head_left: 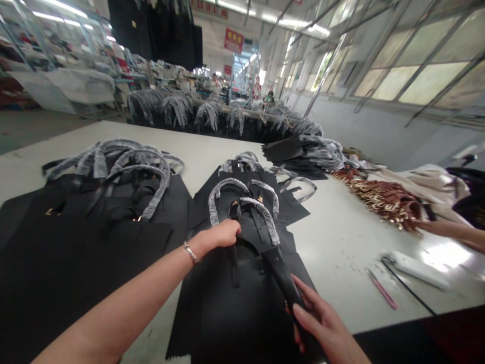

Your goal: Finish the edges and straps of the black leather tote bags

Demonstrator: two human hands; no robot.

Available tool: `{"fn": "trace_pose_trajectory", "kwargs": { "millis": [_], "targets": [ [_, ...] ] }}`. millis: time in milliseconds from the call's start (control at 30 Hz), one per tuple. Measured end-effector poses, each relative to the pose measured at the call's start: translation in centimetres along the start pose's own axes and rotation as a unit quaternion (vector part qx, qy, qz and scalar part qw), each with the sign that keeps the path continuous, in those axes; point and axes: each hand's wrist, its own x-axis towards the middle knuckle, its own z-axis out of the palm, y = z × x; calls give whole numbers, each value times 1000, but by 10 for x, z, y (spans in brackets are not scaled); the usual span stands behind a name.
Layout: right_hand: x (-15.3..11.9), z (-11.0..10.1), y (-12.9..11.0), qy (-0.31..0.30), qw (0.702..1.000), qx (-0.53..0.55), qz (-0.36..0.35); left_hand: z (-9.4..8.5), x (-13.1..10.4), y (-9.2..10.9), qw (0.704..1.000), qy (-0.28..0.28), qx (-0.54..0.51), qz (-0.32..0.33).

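A black bag panel (242, 313) lies flat on the table in front of me, on top of a stack of similar panels. Its arched handle (267, 215) is partly wrapped in clear plastic. My left hand (226, 233) is closed around the black left end of this handle, below a gold-coloured fitting. A black strap (234, 268) hangs down the panel under that fist. My right hand (322, 321) is closed around a long black strip, seemingly the handle's other end, near the panel's right edge. Some fingers of this hand are hidden behind the strip.
More black bag panels (94, 247) with plastic-wrapped handles are piled at left. On the right lie a pink pen-like tool (382, 289), a white device (419, 270) with a black cord, and brown straps (382, 199) with gold hardware. Another person's arm (450, 232) reaches to those straps.
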Motion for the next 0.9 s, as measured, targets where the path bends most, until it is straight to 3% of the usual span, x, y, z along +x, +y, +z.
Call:
{"fn": "trace_pose_trajectory", "kwargs": {
  "millis": [100,200,267,333,400,533,700,900],
  "targets": [
    [-2,4,-1,-9,1000,-18,11,8,-23,-9,994,-52,-89,-31],
    [-5,4,0,-39,999,-11,28,31,-50,-10,976,-70,-196,-60],
    [-8,3,1,-63,997,4,47,49,-66,-7,932,-63,-346,-89],
    [-13,1,2,-77,994,16,70,65,-78,-2,858,-39,-502,-104],
    [-16,0,3,-85,992,28,91,77,-85,3,807,-7,-582,-100],
    [-16,4,0,-101,988,52,104,89,-90,12,773,12,-626,-104],
    [-11,9,-4,-86,993,53,66,98,-89,17,747,64,-649,-130],
    [-11,11,-4,-88,990,53,92,105,-88,25,720,71,-676,-141]
  ]
}}
